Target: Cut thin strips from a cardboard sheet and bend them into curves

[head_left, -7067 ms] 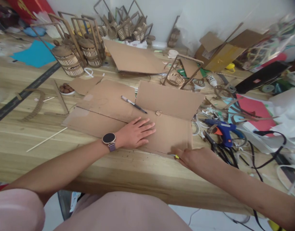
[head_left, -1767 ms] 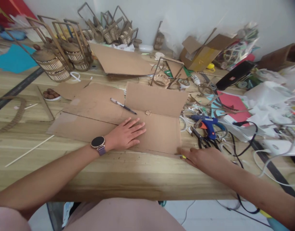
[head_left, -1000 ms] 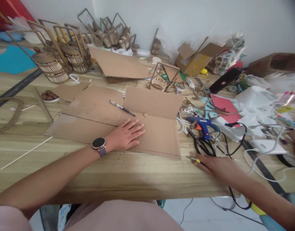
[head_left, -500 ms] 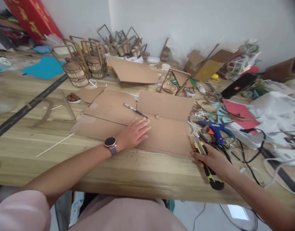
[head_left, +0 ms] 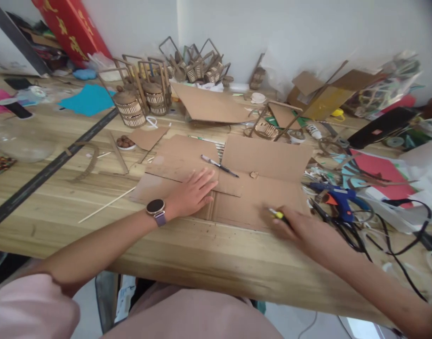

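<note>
My left hand [head_left: 193, 193] lies flat with fingers spread on a piece of brown cardboard [head_left: 177, 153], and a watch is on that wrist. Just beyond its fingertips a pen [head_left: 219, 165] rests across the cardboard. My right hand [head_left: 293, 226] is wrapped round a yellow and black utility knife [head_left: 278, 214], whose tip points left over the folded cardboard sheet [head_left: 237, 207]. Slight blur covers the knife, and most of its handle is hidden by the hand. A small round brown piece [head_left: 253, 174] sits near the fold.
A blue glue gun [head_left: 338, 197] with black cables lies at the right, near red paper [head_left: 381, 174]. Small woven baskets [head_left: 131, 110] stand at the back left. A loose cardboard sheet [head_left: 209, 106] leans behind, and a thin stick [head_left: 106, 205] lies at the left.
My right hand has moved left with the knife, from the cardboard's right edge to over the sheet. My left hand has shifted slightly back from the pen. The whole view has shifted.
</note>
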Action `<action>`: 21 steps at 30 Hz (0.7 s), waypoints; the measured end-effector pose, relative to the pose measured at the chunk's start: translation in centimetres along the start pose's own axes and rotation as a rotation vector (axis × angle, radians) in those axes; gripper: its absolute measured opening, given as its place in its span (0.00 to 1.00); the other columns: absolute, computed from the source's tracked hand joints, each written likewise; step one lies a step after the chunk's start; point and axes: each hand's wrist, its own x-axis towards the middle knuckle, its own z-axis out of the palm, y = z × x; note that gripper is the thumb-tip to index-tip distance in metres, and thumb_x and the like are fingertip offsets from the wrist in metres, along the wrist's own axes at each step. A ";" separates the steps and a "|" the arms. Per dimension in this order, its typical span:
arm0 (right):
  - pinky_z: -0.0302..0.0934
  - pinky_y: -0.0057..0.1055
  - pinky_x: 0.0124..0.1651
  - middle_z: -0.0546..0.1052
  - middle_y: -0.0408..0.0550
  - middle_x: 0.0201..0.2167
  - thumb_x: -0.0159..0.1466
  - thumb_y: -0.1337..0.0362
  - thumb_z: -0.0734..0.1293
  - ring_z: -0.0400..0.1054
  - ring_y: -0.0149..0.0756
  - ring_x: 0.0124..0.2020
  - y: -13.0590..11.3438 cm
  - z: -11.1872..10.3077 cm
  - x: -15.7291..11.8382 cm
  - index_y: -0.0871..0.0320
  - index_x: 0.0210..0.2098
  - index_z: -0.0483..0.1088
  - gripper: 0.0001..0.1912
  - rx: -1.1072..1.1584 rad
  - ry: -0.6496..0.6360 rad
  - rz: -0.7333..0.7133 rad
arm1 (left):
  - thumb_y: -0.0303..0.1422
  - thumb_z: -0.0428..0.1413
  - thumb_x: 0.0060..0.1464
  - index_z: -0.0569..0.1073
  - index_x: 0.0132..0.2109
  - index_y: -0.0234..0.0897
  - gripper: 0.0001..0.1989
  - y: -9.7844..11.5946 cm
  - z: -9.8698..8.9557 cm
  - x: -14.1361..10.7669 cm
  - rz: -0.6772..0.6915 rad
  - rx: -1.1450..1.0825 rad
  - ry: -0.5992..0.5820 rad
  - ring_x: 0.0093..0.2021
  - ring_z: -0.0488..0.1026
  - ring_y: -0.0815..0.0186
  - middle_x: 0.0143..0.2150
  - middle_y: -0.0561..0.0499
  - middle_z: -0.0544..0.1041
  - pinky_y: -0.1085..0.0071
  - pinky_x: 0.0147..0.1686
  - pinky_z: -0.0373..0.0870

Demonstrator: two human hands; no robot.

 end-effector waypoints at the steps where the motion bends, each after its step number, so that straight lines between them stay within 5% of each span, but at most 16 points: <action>1: 0.61 0.33 0.33 0.81 0.54 0.42 0.71 0.54 0.53 0.77 0.46 0.39 -1.8 -0.2 0.6 0.54 0.46 0.65 0.16 -0.039 -0.059 -0.061 | 0.46 0.35 0.70 0.60 0.68 0.31 0.30 0.1 0.2 0.1 0.001 0.007 -0.013 0.73 0.43 0.48 0.73 0.38 0.51 0.46 0.68 0.47; 8: 0.61 0.32 0.31 0.81 0.51 0.38 0.72 0.58 0.54 0.77 0.44 0.38 -9.8 -0.9 4.4 0.57 0.46 0.69 0.15 -0.210 -0.190 -0.321 | 0.50 0.42 0.68 0.59 0.69 0.36 0.31 0.5 1.1 0.1 0.010 0.007 -0.083 0.73 0.44 0.46 0.73 0.41 0.50 0.45 0.67 0.45; 21: 0.66 0.33 0.34 0.82 0.53 0.41 0.72 0.60 0.56 0.77 0.46 0.42 -10.9 -0.8 5.9 0.55 0.55 0.69 0.17 -0.236 -0.246 -0.390 | 0.49 0.46 0.66 0.59 0.69 0.37 0.31 0.8 0.6 0.4 -0.012 -0.006 -0.126 0.73 0.43 0.47 0.74 0.40 0.49 0.46 0.67 0.44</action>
